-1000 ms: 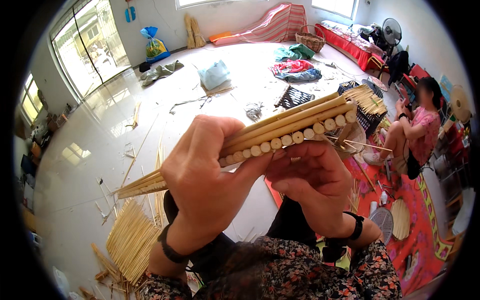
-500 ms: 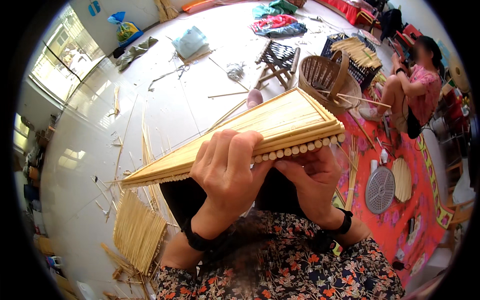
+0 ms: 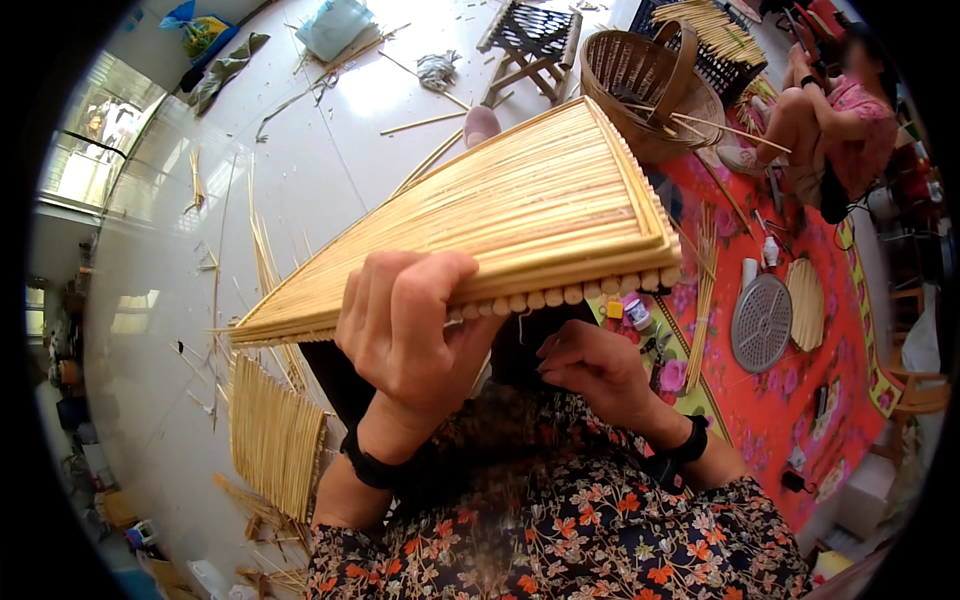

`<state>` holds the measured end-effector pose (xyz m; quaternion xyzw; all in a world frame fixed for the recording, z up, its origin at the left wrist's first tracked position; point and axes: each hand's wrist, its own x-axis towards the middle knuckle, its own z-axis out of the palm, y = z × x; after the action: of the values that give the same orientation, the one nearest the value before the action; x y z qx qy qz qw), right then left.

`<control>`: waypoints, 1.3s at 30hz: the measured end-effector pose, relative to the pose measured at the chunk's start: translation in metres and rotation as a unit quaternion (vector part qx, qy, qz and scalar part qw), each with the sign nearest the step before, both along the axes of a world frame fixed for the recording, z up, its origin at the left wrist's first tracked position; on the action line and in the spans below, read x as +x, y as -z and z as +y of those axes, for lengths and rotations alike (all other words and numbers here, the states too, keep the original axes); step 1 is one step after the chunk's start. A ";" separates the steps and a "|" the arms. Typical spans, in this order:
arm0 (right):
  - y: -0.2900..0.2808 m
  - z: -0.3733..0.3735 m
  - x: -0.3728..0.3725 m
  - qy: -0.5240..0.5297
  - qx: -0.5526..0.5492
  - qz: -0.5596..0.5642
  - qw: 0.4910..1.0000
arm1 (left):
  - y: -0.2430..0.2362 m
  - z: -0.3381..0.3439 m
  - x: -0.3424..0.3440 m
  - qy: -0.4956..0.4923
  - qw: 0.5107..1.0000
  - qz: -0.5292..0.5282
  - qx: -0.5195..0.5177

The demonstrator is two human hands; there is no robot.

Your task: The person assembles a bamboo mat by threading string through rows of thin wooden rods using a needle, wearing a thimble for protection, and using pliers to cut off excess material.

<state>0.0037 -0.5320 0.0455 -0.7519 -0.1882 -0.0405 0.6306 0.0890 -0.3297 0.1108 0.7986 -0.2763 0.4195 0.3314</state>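
Note:
A stiff stalk panel (image 3: 500,205), made of pale yellow stalks laid side by side with raised rims, is held tilted above my lap. My left hand (image 3: 400,325) grips its near edge, fingers over the top and thumb underneath. Round cut stalk ends line that edge. A short white thread (image 3: 522,325) dangles below it. My right hand (image 3: 600,370) is apart from the panel, just below its right end. Its thumb and fingers are pinched together; whatever they hold, if anything, is too small to make out.
Another stalk panel (image 3: 275,440) lies low on the left among loose stalks. Ahead are a folding stool (image 3: 530,50) and a wicker basket (image 3: 635,85). On the red floral mat (image 3: 800,440) sits a grey perforated disc (image 3: 762,322). A person in pink (image 3: 850,120) sits far right.
My right hand has left the panel's underside and moved down, away from its edge. My left hand still holds the panel, which has shifted slightly left and tipped to show more top surface.

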 end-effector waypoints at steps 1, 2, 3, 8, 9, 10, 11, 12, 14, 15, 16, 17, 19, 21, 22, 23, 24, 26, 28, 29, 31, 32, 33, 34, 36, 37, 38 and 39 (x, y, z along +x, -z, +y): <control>0.004 -0.002 -0.002 0.007 0.044 0.045 0.998 | 0.000 -0.001 0.002 -0.002 1.000 0.012 0.000; 0.008 -0.003 -0.001 0.017 0.087 0.088 0.992 | 0.000 -0.002 0.005 -0.002 1.000 0.022 -0.001; 0.012 -0.001 0.004 0.025 0.179 0.086 0.980 | 0.001 -0.004 0.006 -0.002 0.999 0.047 -0.014; -0.001 0.004 0.027 0.019 0.316 0.026 0.948 | 0.008 -0.011 0.019 0.001 0.998 0.057 -0.023; -0.005 0.008 0.031 0.013 0.336 0.030 0.941 | 0.008 -0.013 0.020 -0.001 0.998 0.062 -0.024; -0.008 0.012 0.033 0.006 0.356 0.034 0.934 | 0.009 -0.014 0.022 0.000 0.998 0.061 -0.024; -0.009 0.015 0.035 0.013 0.360 0.043 0.932 | 0.011 -0.016 0.024 0.003 0.998 0.060 -0.025; -0.011 0.019 0.036 0.021 0.363 0.051 0.930 | 0.012 -0.018 0.025 0.006 0.998 0.060 -0.025; -0.017 0.027 0.038 0.050 0.370 0.082 0.924 | 0.013 -0.021 0.026 0.009 0.998 0.058 -0.025; -0.024 0.031 0.038 0.072 0.372 0.104 0.920 | 0.014 -0.022 0.026 0.009 0.998 0.056 -0.024; -0.028 0.033 0.038 0.093 0.374 0.126 0.914 | 0.015 -0.023 0.026 0.009 0.998 0.057 -0.022; -0.027 0.033 0.039 0.113 0.321 0.106 0.934 | 0.016 -0.024 0.026 0.009 0.998 0.058 -0.021; -0.024 0.032 0.040 0.149 0.210 0.064 0.964 | 0.016 -0.025 0.026 0.010 0.998 0.057 -0.020; -0.016 0.026 0.041 0.135 0.191 0.027 0.972 | 0.017 -0.025 0.027 0.014 0.998 0.054 -0.022; -0.012 0.022 0.041 0.128 0.180 0.009 0.975 | 0.017 -0.025 0.028 0.010 0.998 0.052 -0.020; -0.008 0.020 0.042 0.128 0.177 -0.022 0.976 | 0.017 -0.025 0.028 0.008 0.999 0.051 -0.019; -0.004 0.019 0.043 0.127 0.173 -0.053 0.975 | 0.017 -0.025 0.029 0.005 0.999 0.049 -0.017; -0.003 0.014 0.043 0.127 0.126 -0.120 0.976 | 0.018 -0.022 0.028 0.008 0.998 0.055 -0.009; -0.009 0.009 0.041 0.128 0.038 -0.193 0.972 | 0.020 -0.020 0.027 0.012 0.998 0.056 -0.004; -0.011 0.008 0.043 0.113 0.030 -0.229 0.966 | 0.021 -0.019 0.026 0.017 0.998 0.054 -0.003; -0.020 0.006 0.049 0.069 0.043 -0.259 0.962 | 0.022 -0.018 0.024 0.022 0.999 0.048 0.003; -0.023 0.005 0.051 0.054 0.040 -0.264 0.962 | 0.023 -0.016 0.023 0.024 0.999 0.045 0.008; -0.026 0.005 0.054 0.039 0.036 -0.269 0.962 | 0.025 -0.015 0.022 0.027 0.999 0.041 0.013; -0.028 0.005 0.056 0.024 0.033 -0.274 0.961 | 0.026 -0.013 0.021 0.030 0.999 0.037 0.018; -0.029 -0.001 0.060 -0.010 0.009 -0.306 0.952 | 0.028 -0.011 0.019 0.038 0.998 0.037 0.023; -0.028 0.000 0.057 0.009 -0.006 -0.285 0.959 | 0.030 -0.010 0.020 0.039 0.998 0.036 0.020; -0.028 0.000 0.055 0.013 -0.031 -0.265 0.964 | 0.032 -0.010 0.019 0.040 0.998 0.035 0.019; -0.027 -0.003 0.053 0.017 -0.057 -0.245 0.968 | 0.034 -0.010 0.019 0.037 0.999 0.033 0.019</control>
<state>0.0565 -0.5348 0.0728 -0.7566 -0.3261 -0.2237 0.5207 0.1081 -0.3400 0.0765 0.8074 -0.3024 0.3754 0.3403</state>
